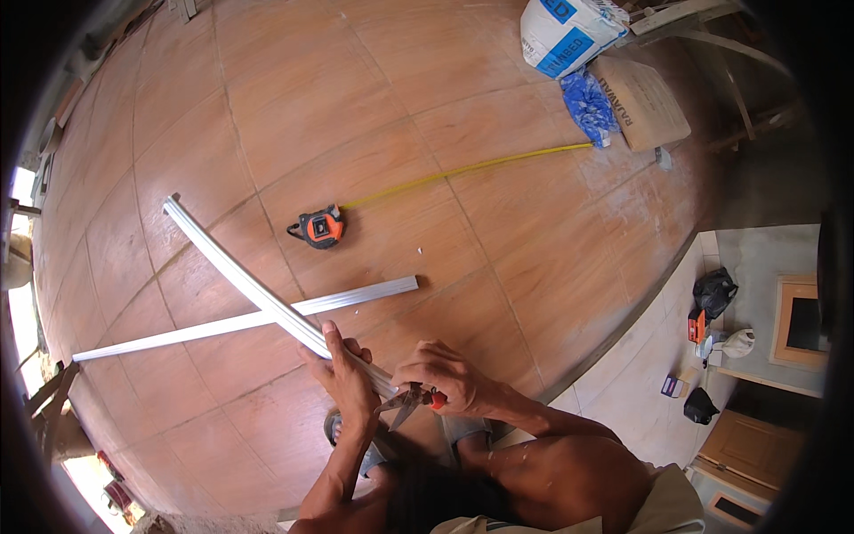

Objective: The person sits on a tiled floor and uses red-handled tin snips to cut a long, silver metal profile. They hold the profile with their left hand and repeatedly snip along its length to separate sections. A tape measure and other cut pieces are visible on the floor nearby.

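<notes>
My left hand [349, 383] is closed around a long silvery metal profile [249, 287], near its close end. The strip slants up and away to the left, its far tip over the floor tiles. In my right hand [445, 378] is a pair of snips with red handles [436, 400], the fingers wrapped round the grips. Its dark blades [402, 411] are spread apart at the profile's near end; whether they touch the metal I cannot tell. A second metal profile [191, 334] lies on the floor, crossing beneath the held one.
An orange and black tape measure [320, 229] lies ahead, its yellow blade [463, 169] drawn out rightward. It reaches a crumpled blue plastic bag [589, 102], beside a brown paper sack [642, 105] and a white sack [565, 40]. Black bags [714, 289] sit on pale tiles at right.
</notes>
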Tool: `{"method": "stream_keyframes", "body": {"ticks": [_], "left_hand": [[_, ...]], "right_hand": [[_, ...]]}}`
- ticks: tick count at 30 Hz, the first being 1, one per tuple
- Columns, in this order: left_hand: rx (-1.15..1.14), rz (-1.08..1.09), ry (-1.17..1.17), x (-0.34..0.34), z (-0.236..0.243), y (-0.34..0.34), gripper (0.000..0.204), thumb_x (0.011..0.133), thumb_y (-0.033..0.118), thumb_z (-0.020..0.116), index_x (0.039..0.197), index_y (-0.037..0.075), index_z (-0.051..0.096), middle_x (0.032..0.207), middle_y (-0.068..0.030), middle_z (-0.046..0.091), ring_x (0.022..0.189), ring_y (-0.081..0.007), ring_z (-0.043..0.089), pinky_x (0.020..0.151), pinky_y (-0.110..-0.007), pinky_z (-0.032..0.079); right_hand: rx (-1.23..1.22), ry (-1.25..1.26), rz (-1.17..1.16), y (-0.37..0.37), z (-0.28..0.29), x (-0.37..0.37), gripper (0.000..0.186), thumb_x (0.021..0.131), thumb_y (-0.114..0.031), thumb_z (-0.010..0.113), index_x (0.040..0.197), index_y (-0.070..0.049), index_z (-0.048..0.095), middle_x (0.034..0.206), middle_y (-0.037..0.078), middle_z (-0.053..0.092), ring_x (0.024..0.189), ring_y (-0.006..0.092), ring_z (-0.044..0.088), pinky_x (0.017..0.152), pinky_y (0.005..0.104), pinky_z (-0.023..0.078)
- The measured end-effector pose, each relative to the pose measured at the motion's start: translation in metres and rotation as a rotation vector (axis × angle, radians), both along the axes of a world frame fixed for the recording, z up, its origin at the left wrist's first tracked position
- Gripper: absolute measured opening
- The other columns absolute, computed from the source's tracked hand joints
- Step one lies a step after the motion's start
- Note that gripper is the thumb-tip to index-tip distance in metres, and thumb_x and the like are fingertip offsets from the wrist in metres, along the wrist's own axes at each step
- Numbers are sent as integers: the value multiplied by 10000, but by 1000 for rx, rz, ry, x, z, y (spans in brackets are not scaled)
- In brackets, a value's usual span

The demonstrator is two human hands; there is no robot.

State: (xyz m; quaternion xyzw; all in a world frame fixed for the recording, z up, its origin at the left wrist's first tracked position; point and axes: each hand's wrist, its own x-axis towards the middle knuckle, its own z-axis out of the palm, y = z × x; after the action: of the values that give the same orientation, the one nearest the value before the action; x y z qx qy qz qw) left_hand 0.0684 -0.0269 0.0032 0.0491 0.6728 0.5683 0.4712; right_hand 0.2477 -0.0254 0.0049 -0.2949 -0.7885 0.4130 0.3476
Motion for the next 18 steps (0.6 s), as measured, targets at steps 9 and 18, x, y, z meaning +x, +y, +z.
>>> {"method": "stream_keyframes", "body": {"ticks": [9,18], "left_hand": [[12,-98,5,-6,-2,-1,361,1097,353,671,1290,145,448,738,31,452,618,-67,444,558,-265,419],[-6,-250,69,-13,-12,5,339,1106,331,648,1293,137,442,784,12,480,610,-64,441,531,-262,404]], "right_hand": [[47,-32,43,0,1,-5,494,714,-6,833,1180,-71,682,1023,80,670,938,292,637,920,450,511],[-263,-2,109,17,-8,-8,509,734,98,776,1202,-59,653,1000,87,667,907,315,647,856,429,530]]}}
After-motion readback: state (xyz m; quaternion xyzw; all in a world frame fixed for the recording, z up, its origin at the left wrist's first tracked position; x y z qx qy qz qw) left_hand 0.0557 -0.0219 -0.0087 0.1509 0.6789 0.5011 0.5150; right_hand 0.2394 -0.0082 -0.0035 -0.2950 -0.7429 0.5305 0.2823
